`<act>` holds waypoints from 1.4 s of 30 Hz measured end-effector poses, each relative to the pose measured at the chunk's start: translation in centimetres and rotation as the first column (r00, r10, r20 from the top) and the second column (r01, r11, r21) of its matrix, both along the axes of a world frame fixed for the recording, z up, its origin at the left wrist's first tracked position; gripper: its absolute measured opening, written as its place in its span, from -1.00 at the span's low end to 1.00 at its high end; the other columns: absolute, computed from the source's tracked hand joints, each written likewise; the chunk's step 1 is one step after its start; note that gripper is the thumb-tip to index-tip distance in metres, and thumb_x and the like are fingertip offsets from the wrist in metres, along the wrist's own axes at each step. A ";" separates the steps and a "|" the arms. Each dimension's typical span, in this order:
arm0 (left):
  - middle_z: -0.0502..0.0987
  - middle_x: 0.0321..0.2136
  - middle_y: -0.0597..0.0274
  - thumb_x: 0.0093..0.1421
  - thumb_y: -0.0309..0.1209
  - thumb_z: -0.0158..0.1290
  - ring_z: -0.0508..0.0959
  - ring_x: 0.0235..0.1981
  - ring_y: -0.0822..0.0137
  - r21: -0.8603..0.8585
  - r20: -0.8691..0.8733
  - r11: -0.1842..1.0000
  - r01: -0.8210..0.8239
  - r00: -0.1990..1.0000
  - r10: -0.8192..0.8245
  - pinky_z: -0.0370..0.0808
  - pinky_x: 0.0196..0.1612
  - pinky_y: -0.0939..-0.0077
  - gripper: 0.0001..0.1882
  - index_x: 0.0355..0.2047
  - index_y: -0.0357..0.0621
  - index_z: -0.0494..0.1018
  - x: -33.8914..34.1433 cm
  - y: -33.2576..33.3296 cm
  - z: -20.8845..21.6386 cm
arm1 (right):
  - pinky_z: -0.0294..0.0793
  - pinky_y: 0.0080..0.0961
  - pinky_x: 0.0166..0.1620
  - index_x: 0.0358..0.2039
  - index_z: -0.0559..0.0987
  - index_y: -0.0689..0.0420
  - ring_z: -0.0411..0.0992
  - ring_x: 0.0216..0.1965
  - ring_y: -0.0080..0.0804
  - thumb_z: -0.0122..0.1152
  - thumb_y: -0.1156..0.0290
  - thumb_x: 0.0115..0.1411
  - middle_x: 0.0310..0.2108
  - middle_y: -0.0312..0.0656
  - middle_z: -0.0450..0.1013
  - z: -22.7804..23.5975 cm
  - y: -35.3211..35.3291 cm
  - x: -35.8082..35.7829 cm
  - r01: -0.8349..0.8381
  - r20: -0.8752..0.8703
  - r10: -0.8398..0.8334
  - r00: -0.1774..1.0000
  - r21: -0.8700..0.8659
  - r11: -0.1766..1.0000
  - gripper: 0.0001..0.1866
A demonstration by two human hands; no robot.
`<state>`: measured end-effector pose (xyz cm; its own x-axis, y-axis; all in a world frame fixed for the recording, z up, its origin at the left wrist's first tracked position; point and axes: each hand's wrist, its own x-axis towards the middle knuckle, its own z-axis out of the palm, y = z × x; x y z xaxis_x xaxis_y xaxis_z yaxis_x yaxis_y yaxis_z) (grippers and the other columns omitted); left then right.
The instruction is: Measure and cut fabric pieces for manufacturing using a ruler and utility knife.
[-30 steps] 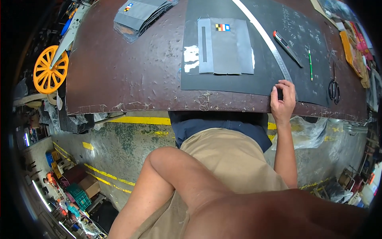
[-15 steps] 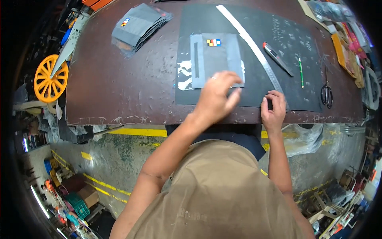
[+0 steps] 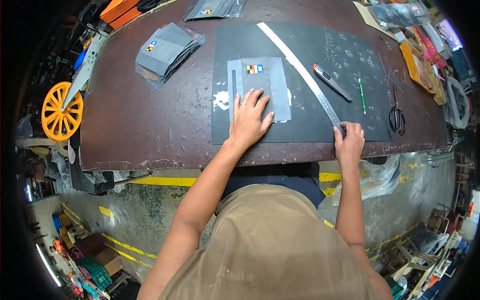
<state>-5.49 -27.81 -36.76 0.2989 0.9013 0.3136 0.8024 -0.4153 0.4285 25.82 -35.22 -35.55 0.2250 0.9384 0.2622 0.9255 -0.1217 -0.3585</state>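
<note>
A grey fabric panel [image 3: 276, 85] with a small coloured flag patch and a dark slot along its left side lies on the dark cutting mat [image 3: 320, 45]. Clear plastic sticks out past the panel's sides. My left hand [image 3: 248, 120] rests on the panel's lower part, its fingers spread and flat. To the right, a long steel ruler [image 3: 300, 68] slants across the mat. My right hand [image 3: 349, 142] pinches the ruler's near end between thumb and fingers. Right of the ruler lie a red and black utility knife [image 3: 331, 81] and a green pencil [image 3: 361, 96].
Black-handled scissors [image 3: 397, 119] lie near the table's right side. A stack of similar grey panels [image 3: 167, 52] sits at the left, with more panels [image 3: 215, 10] at the far edge. Bags and packages [image 3: 422, 70] crowd the right; a yellow spoked wheel [image 3: 62, 111] stands left of the table.
My left hand has come down and flattened onto the panel. My right hand has closed on the ruler's near end. The whole view has shifted slightly, showing more of the table's far side.
</note>
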 end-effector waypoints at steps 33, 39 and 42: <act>0.46 0.21 -0.02 0.34 -0.19 0.16 0.45 0.27 -0.08 0.079 0.079 0.997 -0.024 0.997 0.018 0.22 0.41 -0.16 -0.57 0.11 -0.17 0.55 0.5 5.1 0.5 | 0.57 -0.21 -0.08 0.22 0.48 0.23 0.64 -0.19 -0.05 0.29 0.32 0.32 -0.16 0.19 0.62 5.0 -4.5 -7.7 -0.232 -0.660 0.068 0.748 -0.163 0.959 -0.50; 0.48 0.21 -0.01 0.33 -0.19 0.19 0.44 0.29 -0.07 0.113 0.127 0.992 -0.051 0.991 0.036 0.20 0.42 -0.16 -0.54 0.15 -0.17 0.53 0.0 8.0 0.4 | 0.57 -0.31 -0.22 0.23 0.47 0.24 0.57 -0.37 -0.17 0.31 0.38 0.28 -0.23 0.12 0.62 2.2 -6.5 -10.0 -0.248 -0.745 0.113 0.658 -0.073 0.966 -0.48; 0.47 0.21 0.00 0.31 -0.19 0.20 0.41 0.31 -0.07 0.160 0.028 0.986 -0.043 0.999 0.039 0.18 0.43 -0.15 -0.53 0.14 -0.17 0.53 1.0 8.8 -0.6 | 0.57 -0.33 -0.23 0.24 0.46 0.24 0.58 -0.36 -0.19 0.32 0.41 0.27 -0.20 0.10 0.62 1.8 -6.0 -9.3 -0.247 -0.760 0.087 0.644 -0.100 0.964 -0.46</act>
<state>-4.54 -18.97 -37.35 0.2529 0.8500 0.4621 0.8102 -0.4471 0.3790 16.48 -41.25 -33.75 0.1026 0.9900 -0.0964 0.3663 -0.1276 -0.9217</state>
